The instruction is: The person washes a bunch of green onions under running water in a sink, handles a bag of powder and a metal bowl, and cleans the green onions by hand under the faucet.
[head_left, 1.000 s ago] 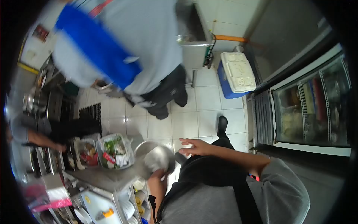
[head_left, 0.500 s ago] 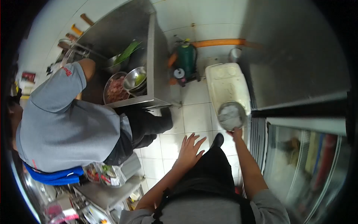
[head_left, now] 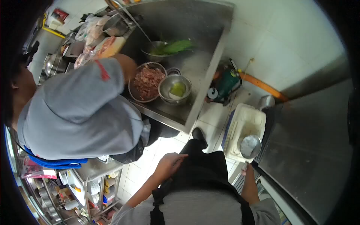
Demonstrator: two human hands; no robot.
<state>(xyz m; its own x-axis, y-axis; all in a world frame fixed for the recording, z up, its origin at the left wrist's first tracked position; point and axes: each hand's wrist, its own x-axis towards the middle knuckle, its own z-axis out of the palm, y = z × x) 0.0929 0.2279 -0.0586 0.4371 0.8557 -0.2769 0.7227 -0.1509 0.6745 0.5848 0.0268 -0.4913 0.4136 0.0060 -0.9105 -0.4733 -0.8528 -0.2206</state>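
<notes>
My right hand (head_left: pixel 246 170) is closed on the near edge of a round metal bowl (head_left: pixel 258 151). Whitish, lumpy contents (head_left: pixel 250 143) fill the bowl; I cannot make out what they are. The bowl is over the near end of a cream-coloured plastic bin (head_left: pixel 233 131) on the floor. My left hand (head_left: pixel 170 165) holds nothing and hangs beside my black apron (head_left: pixel 204 168), its fingers partly stretched and pointing right.
A co-worker in a grey shirt (head_left: pixel 78 112) stands left at a steel sink (head_left: pixel 202 75). Inside it are a bowl of raw meat (head_left: pixel 147 82), stacked bowls (head_left: pixel 174 88) and green leaves (head_left: pixel 174 47). A green canister (head_left: pixel 227 83) and a steel cabinet (head_left: pixel 311 150) flank the bin.
My view has turned left and I have stepped nearer the sink. The bowl stays in my right hand over the bin. My spread left hand has drawn back beside my apron.
</notes>
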